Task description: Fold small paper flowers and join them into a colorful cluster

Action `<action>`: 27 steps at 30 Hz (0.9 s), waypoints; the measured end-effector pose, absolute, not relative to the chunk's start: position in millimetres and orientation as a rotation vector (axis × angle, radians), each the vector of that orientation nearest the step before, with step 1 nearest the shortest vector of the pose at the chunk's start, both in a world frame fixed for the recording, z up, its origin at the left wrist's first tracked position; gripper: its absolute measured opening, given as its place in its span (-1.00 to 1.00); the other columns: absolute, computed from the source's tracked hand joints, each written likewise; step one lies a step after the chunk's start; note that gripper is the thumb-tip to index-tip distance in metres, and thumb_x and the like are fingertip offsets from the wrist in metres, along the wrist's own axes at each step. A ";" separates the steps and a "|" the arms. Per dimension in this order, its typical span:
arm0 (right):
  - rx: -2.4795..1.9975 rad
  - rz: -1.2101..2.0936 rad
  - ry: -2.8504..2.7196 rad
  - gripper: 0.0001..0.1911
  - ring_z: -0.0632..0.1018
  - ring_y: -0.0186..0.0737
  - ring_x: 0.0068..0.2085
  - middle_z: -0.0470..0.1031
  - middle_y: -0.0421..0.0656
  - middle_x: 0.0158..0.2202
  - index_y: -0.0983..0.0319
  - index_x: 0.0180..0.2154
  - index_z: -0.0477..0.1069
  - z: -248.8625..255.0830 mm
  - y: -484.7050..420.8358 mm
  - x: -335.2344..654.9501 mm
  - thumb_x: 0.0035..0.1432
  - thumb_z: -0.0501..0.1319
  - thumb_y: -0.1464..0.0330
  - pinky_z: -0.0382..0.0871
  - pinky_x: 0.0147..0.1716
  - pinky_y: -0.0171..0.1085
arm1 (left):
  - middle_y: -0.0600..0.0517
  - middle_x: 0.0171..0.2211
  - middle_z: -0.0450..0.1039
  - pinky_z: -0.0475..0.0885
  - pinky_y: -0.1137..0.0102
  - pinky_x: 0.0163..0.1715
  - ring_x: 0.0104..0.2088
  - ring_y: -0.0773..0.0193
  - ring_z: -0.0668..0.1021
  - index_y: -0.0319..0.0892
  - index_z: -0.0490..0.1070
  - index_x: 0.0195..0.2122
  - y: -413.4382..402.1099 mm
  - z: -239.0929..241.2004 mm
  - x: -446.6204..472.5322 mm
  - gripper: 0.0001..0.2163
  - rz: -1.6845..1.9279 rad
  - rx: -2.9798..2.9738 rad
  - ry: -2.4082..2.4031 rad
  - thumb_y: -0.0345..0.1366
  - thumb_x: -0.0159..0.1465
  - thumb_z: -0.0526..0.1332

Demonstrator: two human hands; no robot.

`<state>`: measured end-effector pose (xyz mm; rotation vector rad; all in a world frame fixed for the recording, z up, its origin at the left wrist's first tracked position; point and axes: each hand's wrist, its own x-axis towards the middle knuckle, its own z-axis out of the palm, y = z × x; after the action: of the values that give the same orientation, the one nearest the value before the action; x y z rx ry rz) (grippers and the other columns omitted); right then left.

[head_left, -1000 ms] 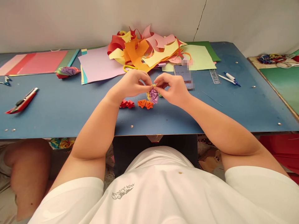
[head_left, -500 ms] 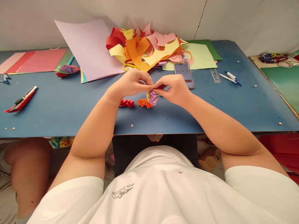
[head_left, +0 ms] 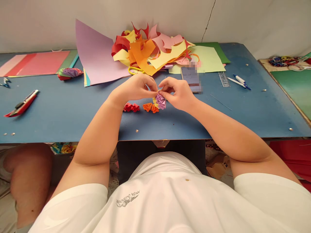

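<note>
Both hands meet just above centre of the frame over the blue surface (head_left: 60,113). Left hand (head_left: 134,89) and right hand (head_left: 178,94) each have fingertips pressed together, pinching the same small purple ruffled paper piece (head_left: 160,101), held just above the surface with a bit of yellow paper showing at its left edge. Directly below-left of it, on the surface: an orange ruffled piece (head_left: 150,107), and further left a red ruffled piece (head_left: 131,107), the two apart.

Behind the hands, top centre: pile of paper scraps (head_left: 150,51) in orange, yellow, pink and red, with a lilac sheet (head_left: 97,58) curling up at its left. A phone (head_left: 190,77) lies just beyond the right hand, screen blurred. Right of it: small ruler (head_left: 224,79), then pens (head_left: 239,81). Left edge of frame: red utility knife (head_left: 20,104). Upper left: multicolour folded paper piece (head_left: 70,73) and pink and red sheets (head_left: 34,63). Upper right: green sheets (head_left: 209,56).
</note>
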<state>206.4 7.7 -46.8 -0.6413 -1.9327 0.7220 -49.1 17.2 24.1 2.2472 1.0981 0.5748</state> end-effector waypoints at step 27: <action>-0.863 0.676 -1.947 -0.96 0.79 0.00 -0.15 0.88 -0.09 -0.14 0.13 -0.16 0.82 -37.2 8.2 211.8 0.41 0.53 0.36 0.81 -0.01 0.01 | 0.04 -0.41 0.61 0.53 0.24 -0.16 -0.24 0.18 0.60 -0.05 0.70 -0.32 15.2 22.7 -37.3 -0.93 0.711 2.145 1.120 -0.22 0.24 0.50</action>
<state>211.8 8.2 -37.2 -0.8628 -1.9467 0.6762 -37.3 15.2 22.7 2.1447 1.1200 0.7113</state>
